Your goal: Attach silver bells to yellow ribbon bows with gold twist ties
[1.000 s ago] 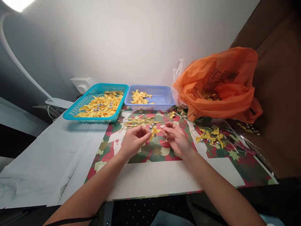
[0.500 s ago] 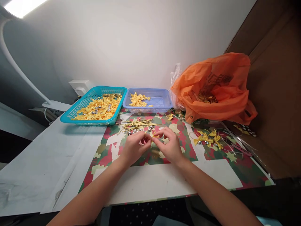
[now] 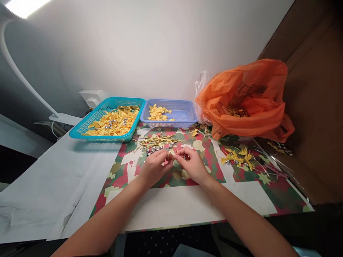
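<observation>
The left hand (image 3: 153, 167) and right hand (image 3: 193, 167) have fingers clamped on a gold cord (image 3: 169, 154) between them, over the surface (image 3: 193, 204); a loosened pinch could drop it among the bells (image 3: 153, 149).

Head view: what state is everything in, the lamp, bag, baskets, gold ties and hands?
Lamp, lit.
Orange bag, open at the mouth.
Teal basket, well filled with yellow bows.
Blue basket, partly filled.
Gold ties, loose, in a rough pile.
Left hand, pinching a thin gold strand.
Right hand, pinching at the same strand.
</observation>
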The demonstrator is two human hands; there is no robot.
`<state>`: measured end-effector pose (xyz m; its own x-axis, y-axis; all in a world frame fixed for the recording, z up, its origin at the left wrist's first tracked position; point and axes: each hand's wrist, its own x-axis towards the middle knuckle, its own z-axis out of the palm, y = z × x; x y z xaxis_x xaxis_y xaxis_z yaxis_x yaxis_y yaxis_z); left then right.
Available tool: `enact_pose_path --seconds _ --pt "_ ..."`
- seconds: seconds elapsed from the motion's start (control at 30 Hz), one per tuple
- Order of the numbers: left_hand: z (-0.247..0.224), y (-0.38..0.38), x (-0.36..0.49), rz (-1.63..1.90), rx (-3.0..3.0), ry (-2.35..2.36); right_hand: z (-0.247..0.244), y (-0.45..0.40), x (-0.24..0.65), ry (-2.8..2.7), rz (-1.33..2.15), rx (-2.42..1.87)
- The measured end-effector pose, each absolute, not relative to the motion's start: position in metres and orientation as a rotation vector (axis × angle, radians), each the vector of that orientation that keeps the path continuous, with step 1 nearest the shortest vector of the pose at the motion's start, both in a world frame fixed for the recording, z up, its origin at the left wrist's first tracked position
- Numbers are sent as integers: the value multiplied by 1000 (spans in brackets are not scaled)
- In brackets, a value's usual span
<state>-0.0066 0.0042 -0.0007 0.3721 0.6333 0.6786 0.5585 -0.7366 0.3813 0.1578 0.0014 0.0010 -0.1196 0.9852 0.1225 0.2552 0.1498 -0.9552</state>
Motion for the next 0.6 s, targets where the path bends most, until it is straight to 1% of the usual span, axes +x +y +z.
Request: enact_pose_path --seconds 0.13,0.33,0.53,0.6 --pt "0 4 -5 1319 2482 1094 3 2 157 -1594 950 -1201" --pt "3 4 -4 1317 2375 1114 9 3 162 -1522 876 -1140" --pt "9 2 -4 1326 2190 1111 13 6 171 -1445 1092 -1144" --pt "11 2 -4 1328 2162 1119 12 6 172 -1377 1065 -1173"
